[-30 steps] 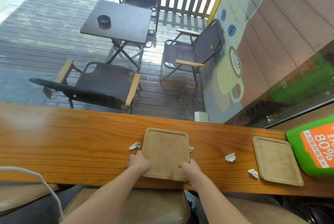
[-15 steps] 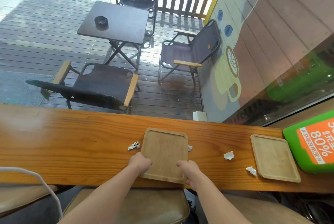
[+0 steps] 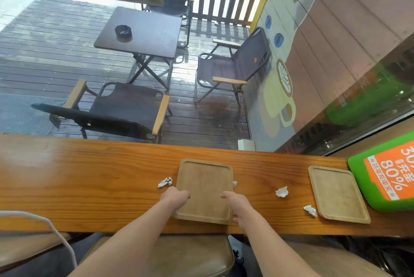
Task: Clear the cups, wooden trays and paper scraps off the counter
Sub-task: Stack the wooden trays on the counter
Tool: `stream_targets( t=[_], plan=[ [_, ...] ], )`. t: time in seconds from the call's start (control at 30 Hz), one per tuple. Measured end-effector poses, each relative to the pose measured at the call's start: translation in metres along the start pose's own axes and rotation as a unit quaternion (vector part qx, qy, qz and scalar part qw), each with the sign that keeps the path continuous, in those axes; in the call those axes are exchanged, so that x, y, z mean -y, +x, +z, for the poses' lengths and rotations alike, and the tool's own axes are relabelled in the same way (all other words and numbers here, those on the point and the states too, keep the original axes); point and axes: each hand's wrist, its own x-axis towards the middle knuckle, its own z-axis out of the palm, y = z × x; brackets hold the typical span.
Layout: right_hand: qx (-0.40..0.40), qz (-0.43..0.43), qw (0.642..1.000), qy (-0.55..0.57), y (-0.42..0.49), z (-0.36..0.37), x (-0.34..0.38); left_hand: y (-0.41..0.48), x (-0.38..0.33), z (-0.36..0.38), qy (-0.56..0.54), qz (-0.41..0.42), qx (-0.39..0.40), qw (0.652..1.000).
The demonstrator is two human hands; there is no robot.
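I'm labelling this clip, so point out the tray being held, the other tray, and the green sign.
held tray (image 3: 202, 183): head view, bare centre.
other tray (image 3: 336, 194): head view, centre.
green sign (image 3: 358, 164): head view, green border.

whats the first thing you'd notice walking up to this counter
Two bare hands, the left hand and right hand, grip the near corners of a wooden tray at the middle of the counter. A second tray lies to the right beside a bright green and orange sign, with crumpled paper scraps between them.

Beyond the window, wet deck (image 3: 44, 53), dark folding table (image 3: 143, 30), folding chairs (image 3: 233, 68).
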Motion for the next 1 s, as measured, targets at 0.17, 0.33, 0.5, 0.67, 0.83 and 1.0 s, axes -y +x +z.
stream_targets(
  t=[0.17, 0.33, 0.5, 0.67, 0.83, 1.0],
  plan=[
    [0.002, -0.008, 1.0, -0.006, -0.001, 0.002, -0.002, -0.004, 0.002, 0.003, 0.026, 0.007, 0.007, 1.0],
    [0.003, -0.021, 1.0, -0.02, -0.002, 0.006, -0.008, -0.006, 0.001, 0.003, 0.054, 0.025, 0.009, 0.998],
    [0.006, -0.032, 0.997, -0.063, -0.005, 0.001, -0.01, -0.018, -0.008, 0.013, 0.13, 0.06, -0.073, 0.987],
    [0.008, -0.02, 0.999, -0.041, -0.013, -0.018, -0.016, -0.029, -0.031, 0.045, 0.18, 0.128, -0.075, 0.972],
    [0.01, -0.015, 1.0, 0.01, -0.023, -0.057, -0.027, -0.04, -0.066, 0.093, 0.216, 0.186, -0.017, 0.958],
    [-0.043, -0.048, 0.998, -0.018, -0.025, -0.114, -0.048, -0.058, -0.106, 0.146, 0.319, 0.274, 0.021, 0.907]
  ],
)
